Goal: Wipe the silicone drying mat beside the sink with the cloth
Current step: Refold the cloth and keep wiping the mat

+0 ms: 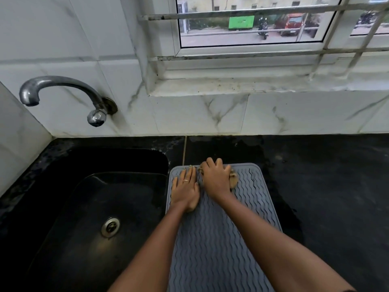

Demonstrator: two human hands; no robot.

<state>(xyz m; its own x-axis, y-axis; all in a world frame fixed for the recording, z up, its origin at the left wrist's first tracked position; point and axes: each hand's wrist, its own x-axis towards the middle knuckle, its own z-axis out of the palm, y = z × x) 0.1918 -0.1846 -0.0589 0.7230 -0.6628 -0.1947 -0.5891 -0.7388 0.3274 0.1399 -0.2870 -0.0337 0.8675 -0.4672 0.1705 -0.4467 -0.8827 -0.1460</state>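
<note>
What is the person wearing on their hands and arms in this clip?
Both forearms are bare, with no sleeves, gloves, watch or bracelets showing. The left hand wears a thin metal ring on one finger. The right hand shows no jewellery.

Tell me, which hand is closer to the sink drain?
The left hand. It lies flat on the mat's sink-side edge, up and right of the drain. The right hand presses the cloth at the mat's far end, farther away.
</note>
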